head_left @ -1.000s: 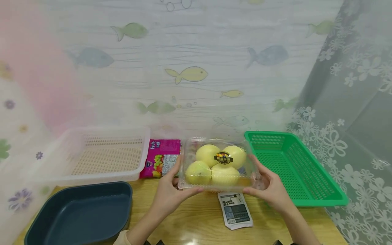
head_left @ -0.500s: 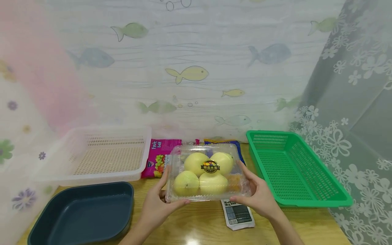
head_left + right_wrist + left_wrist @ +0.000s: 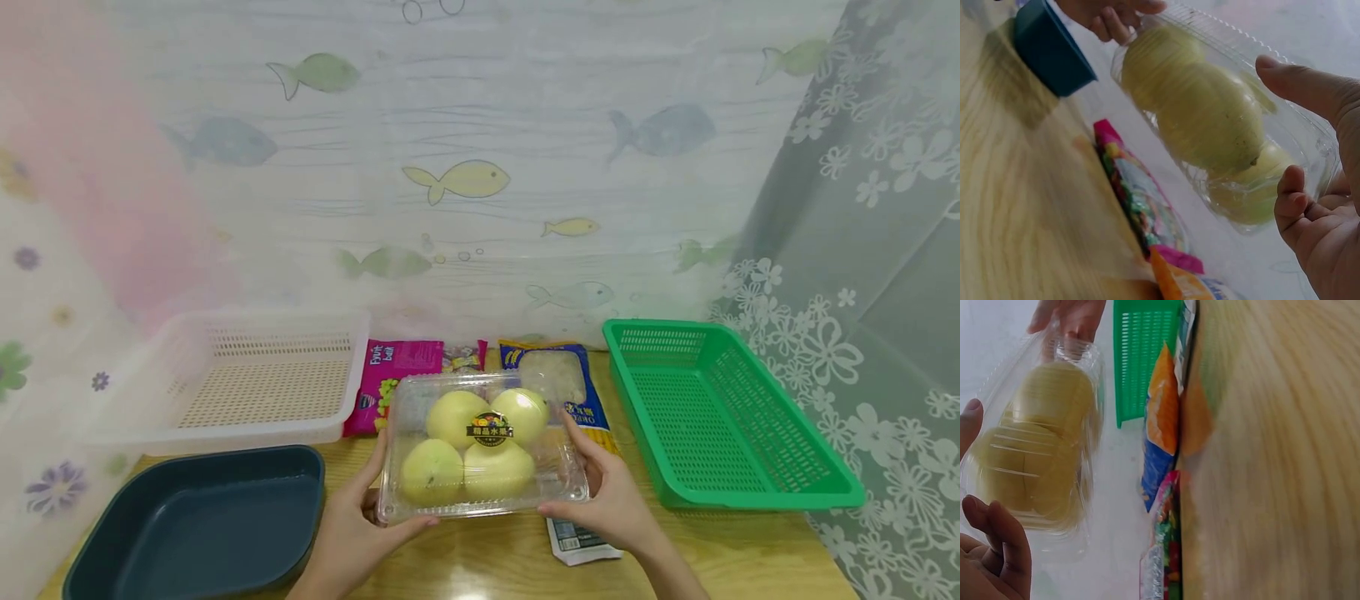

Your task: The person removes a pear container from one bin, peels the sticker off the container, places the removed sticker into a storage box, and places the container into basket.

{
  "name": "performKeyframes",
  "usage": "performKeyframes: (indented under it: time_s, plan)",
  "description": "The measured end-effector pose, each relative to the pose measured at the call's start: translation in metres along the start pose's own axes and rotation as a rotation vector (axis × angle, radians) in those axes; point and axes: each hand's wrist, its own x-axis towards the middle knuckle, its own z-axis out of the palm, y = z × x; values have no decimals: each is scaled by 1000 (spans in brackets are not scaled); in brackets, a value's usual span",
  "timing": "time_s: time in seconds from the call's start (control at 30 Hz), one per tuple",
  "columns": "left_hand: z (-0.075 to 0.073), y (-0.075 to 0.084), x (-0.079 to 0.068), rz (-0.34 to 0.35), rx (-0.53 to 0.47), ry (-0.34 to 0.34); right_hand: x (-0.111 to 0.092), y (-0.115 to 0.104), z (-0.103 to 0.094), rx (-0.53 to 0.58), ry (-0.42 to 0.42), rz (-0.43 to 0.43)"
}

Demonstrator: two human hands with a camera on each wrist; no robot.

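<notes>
Fruit box [image 3: 490,432] came nearer, curled hands [image 3: 347,521] [image 3: 611,502] gripping it.

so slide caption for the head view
Left hand and right hand hold a clear box of pale yellow fruit above a wooden table, green basket at right.

1. The left hand [image 3: 348,517] and the right hand [image 3: 609,496] bring the clear fruit box [image 3: 483,450] leftward and closer in
2. The blue-and-yellow bag [image 3: 591,400], mostly hidden before, shows beyond the box
3. The white packet [image 3: 585,546] now shows only its near end
</notes>
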Motion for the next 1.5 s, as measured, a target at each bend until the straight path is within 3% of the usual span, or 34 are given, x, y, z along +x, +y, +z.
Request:
performKeyframes:
  time_s: [0.17, 0.5, 0.73, 0.9, 1.2, 1.33, 1.5]
  plan:
    - [-5, -8, -7, -5, 22, 28, -4, 6, 11, 37, 6, 32]
    - [-14, -30, -19, -210, 5, -33, -16, 23, 33, 57, -12, 108]
    - [-24, -44, -22, -324, -37, -119, -28, 31, 47, 77, 5, 155]
    - [-29, -48, -25, -353, -87, -135, -37, 35, 55, 89, 15, 154]
    - [-37, -53, -30, -430, -73, -232, -46, 34, 65, 151, 8, 266]
    - [-39, -58, -33, -437, -109, -267, -49, 31, 69, 153, 27, 310]
    - [-40, -62, -34, -437, -67, -281, -50, 25, 73, 166, 67, 392]
